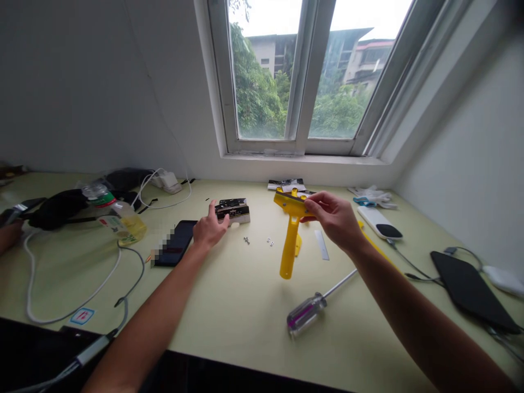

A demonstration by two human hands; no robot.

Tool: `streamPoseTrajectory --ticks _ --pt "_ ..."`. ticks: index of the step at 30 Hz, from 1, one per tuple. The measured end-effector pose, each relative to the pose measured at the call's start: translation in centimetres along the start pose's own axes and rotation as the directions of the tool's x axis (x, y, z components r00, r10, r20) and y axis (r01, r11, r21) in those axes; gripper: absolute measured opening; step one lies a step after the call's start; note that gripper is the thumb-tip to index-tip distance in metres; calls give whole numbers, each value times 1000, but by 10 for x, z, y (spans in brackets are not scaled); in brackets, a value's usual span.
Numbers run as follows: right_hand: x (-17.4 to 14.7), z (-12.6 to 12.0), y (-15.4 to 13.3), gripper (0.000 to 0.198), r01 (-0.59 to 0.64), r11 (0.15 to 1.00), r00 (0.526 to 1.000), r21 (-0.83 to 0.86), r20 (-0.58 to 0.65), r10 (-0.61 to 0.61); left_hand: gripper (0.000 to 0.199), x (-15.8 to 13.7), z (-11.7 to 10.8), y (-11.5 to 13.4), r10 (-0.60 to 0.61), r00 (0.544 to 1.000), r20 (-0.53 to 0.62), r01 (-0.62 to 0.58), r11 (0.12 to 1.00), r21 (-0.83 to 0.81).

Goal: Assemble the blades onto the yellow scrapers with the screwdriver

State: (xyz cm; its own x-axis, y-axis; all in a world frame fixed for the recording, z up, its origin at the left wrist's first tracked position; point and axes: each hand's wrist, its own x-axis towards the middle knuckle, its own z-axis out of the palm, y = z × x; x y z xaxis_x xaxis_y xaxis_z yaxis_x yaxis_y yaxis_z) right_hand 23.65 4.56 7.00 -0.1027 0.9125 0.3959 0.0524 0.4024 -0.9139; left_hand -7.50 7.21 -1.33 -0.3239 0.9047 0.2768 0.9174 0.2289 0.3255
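Seemingly parts-handling step: right hand (333,215) pinches yellow scraper (289,248) by head, above bench (241,305), beyond screwdriver (305,314). Left hand (208,227) at black box (235,214), leftward beyond screwdriver; cannot tell whether grip holds it. Next move likely calls for steady scraper, definite box hold.

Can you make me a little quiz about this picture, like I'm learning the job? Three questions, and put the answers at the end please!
1. What does the right hand hold?
2. True or false: the screwdriver lies on the table.
3. Which of these is nearest to the left hand?
A) the bottle
B) the small box
C) the window

Key:
1. A yellow scraper.
2. True.
3. B.
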Motion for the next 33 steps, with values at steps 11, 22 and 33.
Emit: streamPoseTrajectory --ticks 11,22,33 --pt "-10 41 14 34 -90 976 991 200 -84 108 59 -76 -26 58 714 614 336 312 171 -935" --pt "-108 -20 -13 59 478 630 653 -612 727 211 37 -64 -17 43 618 666 418 497 50 -866" --pt "-118 -22 -29 46 596 498 736 -630 676 -26 30 -73 -16 49 671 543 505 549 171 -818"
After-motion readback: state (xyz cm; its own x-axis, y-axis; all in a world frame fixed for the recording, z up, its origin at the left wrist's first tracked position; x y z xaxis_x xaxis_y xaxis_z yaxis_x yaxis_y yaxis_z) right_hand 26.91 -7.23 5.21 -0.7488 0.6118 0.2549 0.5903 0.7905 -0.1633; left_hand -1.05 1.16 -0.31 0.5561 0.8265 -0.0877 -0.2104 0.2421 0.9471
